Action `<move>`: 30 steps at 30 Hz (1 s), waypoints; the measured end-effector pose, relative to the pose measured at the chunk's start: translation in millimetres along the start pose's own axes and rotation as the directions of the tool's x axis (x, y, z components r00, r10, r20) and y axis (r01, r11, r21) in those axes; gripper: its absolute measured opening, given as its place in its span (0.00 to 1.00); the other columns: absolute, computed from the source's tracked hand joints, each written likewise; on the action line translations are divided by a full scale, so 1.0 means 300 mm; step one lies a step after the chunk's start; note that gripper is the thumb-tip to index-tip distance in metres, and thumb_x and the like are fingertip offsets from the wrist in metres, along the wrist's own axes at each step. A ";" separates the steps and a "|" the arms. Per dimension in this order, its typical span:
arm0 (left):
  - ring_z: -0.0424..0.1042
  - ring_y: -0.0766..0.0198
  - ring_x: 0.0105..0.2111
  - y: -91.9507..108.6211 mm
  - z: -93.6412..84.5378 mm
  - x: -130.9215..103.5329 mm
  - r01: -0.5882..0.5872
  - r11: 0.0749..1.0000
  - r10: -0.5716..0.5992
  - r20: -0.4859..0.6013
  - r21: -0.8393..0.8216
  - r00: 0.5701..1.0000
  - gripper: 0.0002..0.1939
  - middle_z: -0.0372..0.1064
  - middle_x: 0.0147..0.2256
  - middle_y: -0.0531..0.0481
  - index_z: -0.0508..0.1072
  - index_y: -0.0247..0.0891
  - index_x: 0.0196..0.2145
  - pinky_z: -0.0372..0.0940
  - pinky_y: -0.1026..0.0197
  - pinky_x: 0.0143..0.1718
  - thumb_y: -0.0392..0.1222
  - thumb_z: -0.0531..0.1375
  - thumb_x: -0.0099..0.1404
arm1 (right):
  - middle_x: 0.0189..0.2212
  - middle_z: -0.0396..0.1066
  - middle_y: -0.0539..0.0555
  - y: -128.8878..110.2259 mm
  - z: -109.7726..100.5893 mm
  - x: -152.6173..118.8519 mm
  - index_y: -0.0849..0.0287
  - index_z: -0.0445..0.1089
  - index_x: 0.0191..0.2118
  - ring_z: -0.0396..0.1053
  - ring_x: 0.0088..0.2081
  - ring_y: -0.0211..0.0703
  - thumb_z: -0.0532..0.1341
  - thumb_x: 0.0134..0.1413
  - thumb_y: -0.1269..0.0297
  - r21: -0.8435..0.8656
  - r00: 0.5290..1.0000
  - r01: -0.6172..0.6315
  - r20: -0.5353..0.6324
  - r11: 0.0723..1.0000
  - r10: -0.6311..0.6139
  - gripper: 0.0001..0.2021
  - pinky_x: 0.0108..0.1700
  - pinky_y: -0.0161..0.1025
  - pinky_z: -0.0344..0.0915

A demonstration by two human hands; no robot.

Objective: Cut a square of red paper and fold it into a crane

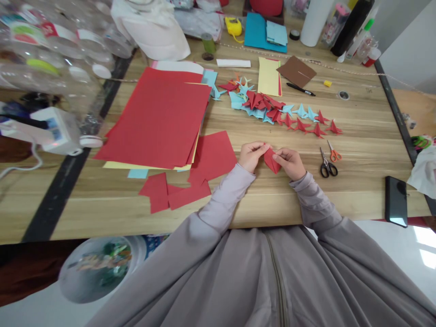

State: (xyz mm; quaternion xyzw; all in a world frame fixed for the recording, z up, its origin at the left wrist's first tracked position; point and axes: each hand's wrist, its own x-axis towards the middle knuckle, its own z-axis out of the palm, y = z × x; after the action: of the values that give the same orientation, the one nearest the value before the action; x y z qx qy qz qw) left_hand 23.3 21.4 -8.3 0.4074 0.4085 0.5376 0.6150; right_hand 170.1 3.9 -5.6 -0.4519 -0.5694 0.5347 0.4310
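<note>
A small folded red paper is held between both hands above the wooden table. My left hand pinches its upper left corner, fingers closed. The fingers of my right hand are closed on its right side. Beyond the hands lies a cluster of folded red cranes and light blue cranes. To the left, a large stack of red sheets rests over yellow and blue paper. Cut red pieces lie in front of it.
Black scissors and orange scissors lie right of my right hand. A phone sits at the right edge. A black pen, brown paper and yellow paper lie farther back. Plastic bottles crowd the left.
</note>
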 end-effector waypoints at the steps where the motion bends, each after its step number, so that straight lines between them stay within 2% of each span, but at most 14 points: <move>1: 0.67 0.68 0.25 0.002 0.001 -0.001 0.021 0.999 -0.021 0.000 -0.027 1.000 0.12 0.70 0.23 0.52 0.76 0.36 0.23 0.62 0.64 0.30 0.48 0.66 0.48 | 0.17 0.66 0.48 0.000 0.000 0.001 0.61 0.69 0.25 0.59 0.19 0.32 0.64 0.42 0.47 0.000 1.000 -0.002 -0.002 1.000 0.002 0.18 0.22 0.31 0.57; 8: 0.69 0.66 0.25 0.015 -0.004 0.001 0.139 0.982 -0.136 0.032 -0.130 0.990 0.15 0.70 0.23 0.51 0.75 0.36 0.25 0.64 0.63 0.28 0.52 0.65 0.48 | 0.16 0.66 0.48 -0.004 0.001 0.001 0.60 0.69 0.24 0.59 0.19 0.32 0.65 0.40 0.46 0.006 0.999 -0.035 -0.030 0.999 0.035 0.19 0.21 0.31 0.56; 12: 0.69 0.66 0.24 0.014 -0.003 0.003 0.093 0.993 -0.095 -0.028 -0.067 0.995 0.19 0.70 0.23 0.50 0.74 0.36 0.24 0.64 0.62 0.27 0.57 0.62 0.51 | 0.17 0.66 0.48 -0.009 0.000 0.000 0.60 0.68 0.24 0.60 0.19 0.32 0.65 0.40 0.46 -0.004 0.998 -0.052 -0.031 0.999 0.052 0.19 0.21 0.31 0.57; 17: 0.64 0.70 0.22 0.007 0.001 0.001 -0.028 0.994 0.035 -0.075 0.103 0.997 0.14 0.67 0.20 0.54 0.73 0.36 0.20 0.60 0.65 0.27 0.49 0.67 0.45 | 0.18 0.67 0.48 -0.005 -0.001 -0.001 0.60 0.69 0.25 0.61 0.20 0.32 0.65 0.41 0.47 0.004 1.000 -0.024 -0.016 1.000 0.024 0.18 0.22 0.31 0.59; 21: 0.64 0.70 0.23 0.007 -0.003 0.003 -0.057 0.993 0.064 -0.067 0.101 0.996 0.13 0.67 0.20 0.54 0.73 0.36 0.19 0.60 0.65 0.28 0.49 0.65 0.50 | 0.17 0.68 0.48 -0.003 0.001 -0.001 0.61 0.69 0.26 0.61 0.19 0.32 0.65 0.41 0.49 0.022 0.999 -0.040 -0.016 0.999 0.040 0.18 0.21 0.30 0.58; 30: 0.64 0.69 0.22 0.012 -0.006 0.001 -0.094 0.986 0.112 -0.130 0.136 0.985 0.14 0.68 0.20 0.53 0.74 0.36 0.21 0.60 0.65 0.27 0.50 0.64 0.52 | 0.16 0.68 0.47 -0.032 0.011 -0.006 0.61 0.67 0.24 0.63 0.16 0.32 0.67 0.37 0.49 0.093 0.995 -0.098 0.023 0.991 0.096 0.18 0.19 0.31 0.61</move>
State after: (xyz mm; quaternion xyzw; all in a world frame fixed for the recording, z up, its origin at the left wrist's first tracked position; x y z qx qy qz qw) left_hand 20.4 22.1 -5.5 0.4293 0.4622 0.5677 0.5290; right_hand 166.7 1.3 4.0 -0.4533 -0.5249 0.5854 0.4199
